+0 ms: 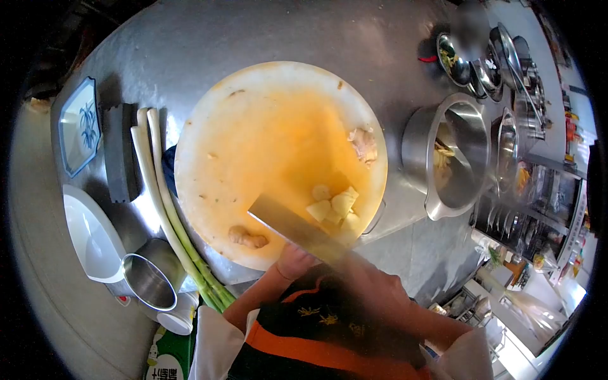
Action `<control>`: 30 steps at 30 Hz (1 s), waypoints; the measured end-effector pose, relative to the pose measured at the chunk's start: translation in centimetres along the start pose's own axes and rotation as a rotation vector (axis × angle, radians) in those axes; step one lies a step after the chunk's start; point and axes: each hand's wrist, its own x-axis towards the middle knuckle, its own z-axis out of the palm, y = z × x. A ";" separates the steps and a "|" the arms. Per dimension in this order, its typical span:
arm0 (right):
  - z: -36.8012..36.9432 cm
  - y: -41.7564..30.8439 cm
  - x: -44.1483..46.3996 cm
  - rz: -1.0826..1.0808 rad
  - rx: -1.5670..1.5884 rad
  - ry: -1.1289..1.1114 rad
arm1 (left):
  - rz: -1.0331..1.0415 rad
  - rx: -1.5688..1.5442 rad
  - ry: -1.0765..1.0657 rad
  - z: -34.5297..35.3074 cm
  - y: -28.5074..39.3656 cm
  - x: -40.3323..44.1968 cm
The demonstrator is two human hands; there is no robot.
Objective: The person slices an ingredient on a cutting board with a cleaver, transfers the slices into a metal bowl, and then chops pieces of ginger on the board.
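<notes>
A cleaver (297, 231) is in my right hand (373, 285), which is blurred by motion at the handle end. Its broad blade reaches up and left over the near edge of the round cutting board (253, 139). Right by the blade is my left hand (295, 261), its fingers mostly hidden behind the metal. Several pale peeled ginger pieces (342, 202) lie on the board beyond the blade, to its right. An unpeeled ginger knob (247, 237) rests near the board's lower left edge, and another ginger piece (363, 145) sits at its right side.
Long leeks (158, 183) lie left of the board, beside a dark grey block (120, 152). Further left are a blue-rimmed dish (80, 126), a white bowl (95, 237) and a metal cup (150, 282). A deep steel pot (418, 142) with pale pieces inside stands right.
</notes>
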 end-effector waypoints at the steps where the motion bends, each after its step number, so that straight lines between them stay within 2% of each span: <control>1: -0.1 0.0 0.1 -0.010 -0.003 0.000 | 0.000 -0.002 0.000 0.0 0.0 0.1; 3: -0.3 0.0 0.3 -0.019 -0.006 0.000 | 0.077 0.100 -0.018 -0.3 0.2 0.2; 7: -0.5 -0.2 1.7 -0.011 0.002 -0.080 | 0.066 0.155 -0.103 -0.9 0.2 0.1; 9: -0.5 -0.3 2.3 -0.013 0.011 -0.093 | 0.392 0.481 -0.056 -1.4 0.5 0.4; 12: 0.0 -0.2 2.7 0.010 -0.024 -0.109 | 0.490 0.524 -0.003 -1.5 1.3 1.1; 14: 1.1 0.3 3.9 -0.039 0.046 -0.005 | 0.473 0.529 0.006 -1.5 1.5 1.1; 18: 2.9 0.8 5.8 -0.040 -0.003 -0.031 | 0.432 0.467 0.068 -1.3 2.2 1.6; 21: 1.8 0.2 6.2 -0.028 0.106 0.054 | 0.455 0.476 0.023 -1.5 2.2 1.5; 23: 1.0 0.5 6.0 0.098 0.133 -0.030 | 0.454 0.499 0.039 -1.5 2.7 2.0; 27: -1.1 -0.5 3.3 0.125 0.125 -0.052 | 0.472 0.519 0.035 -1.6 2.9 2.2; 30: -1.8 -1.2 1.9 0.188 0.127 -0.182 | 0.415 0.471 -0.007 -1.3 1.4 1.0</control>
